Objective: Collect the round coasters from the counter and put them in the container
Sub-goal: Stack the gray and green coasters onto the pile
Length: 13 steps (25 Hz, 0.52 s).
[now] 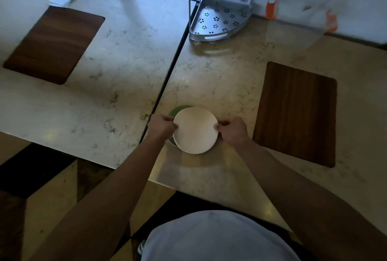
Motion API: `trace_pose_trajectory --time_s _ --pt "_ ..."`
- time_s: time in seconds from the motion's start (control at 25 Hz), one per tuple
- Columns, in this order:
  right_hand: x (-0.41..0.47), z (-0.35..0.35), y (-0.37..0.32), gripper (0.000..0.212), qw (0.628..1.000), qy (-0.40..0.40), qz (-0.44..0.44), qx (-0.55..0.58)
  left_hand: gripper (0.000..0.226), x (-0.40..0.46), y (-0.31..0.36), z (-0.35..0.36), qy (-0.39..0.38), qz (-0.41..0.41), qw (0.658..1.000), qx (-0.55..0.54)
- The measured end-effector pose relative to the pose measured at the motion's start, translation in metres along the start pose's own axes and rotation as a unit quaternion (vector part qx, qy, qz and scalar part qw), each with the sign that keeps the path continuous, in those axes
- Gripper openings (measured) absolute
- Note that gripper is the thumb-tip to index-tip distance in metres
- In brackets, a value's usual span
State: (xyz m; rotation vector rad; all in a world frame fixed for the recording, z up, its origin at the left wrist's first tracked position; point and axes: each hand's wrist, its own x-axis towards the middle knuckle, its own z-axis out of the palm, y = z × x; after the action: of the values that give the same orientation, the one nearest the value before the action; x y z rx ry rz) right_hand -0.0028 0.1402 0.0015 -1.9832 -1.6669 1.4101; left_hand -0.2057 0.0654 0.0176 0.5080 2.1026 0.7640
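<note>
Coasters are the last thing in size, so first the marble counter [209,76], then the two wooden mats [296,112], the clear container [301,20] at the far right, blurred, and the white coaster [195,129]. My left hand [162,126] and right hand [233,128] pinch its opposite edges with closed fingers, over a green coaster [174,111].

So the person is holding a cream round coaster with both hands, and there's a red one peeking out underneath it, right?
Not quite. The head view shows both hands, left hand and right hand, holding the cream coaster by its edges, but the coaster peeking out underneath is green, not red.
</note>
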Motion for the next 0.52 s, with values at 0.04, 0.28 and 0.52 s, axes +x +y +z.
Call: trace_pose_trajectory --time_s 0.04,0.28,0.52 --pt "0.002 0.006 -0.005 0.027 1.0 0.0 0.0 -0.007 0.028 0.006 -0.002 -0.005 0.003 -0.003 1.0 -0.001" --pt "0.015 0.026 -0.019 0.026 0.999 0.008 -0.002 -0.047 0.028 0.032 -0.007 -0.014 0.0 -0.006 1.0 0.016" --pt "0.016 0.034 -0.019 0.026 0.996 0.024 -0.004 -0.086 0.022 0.044 -0.017 -0.013 -0.008 -0.007 0.999 0.039"
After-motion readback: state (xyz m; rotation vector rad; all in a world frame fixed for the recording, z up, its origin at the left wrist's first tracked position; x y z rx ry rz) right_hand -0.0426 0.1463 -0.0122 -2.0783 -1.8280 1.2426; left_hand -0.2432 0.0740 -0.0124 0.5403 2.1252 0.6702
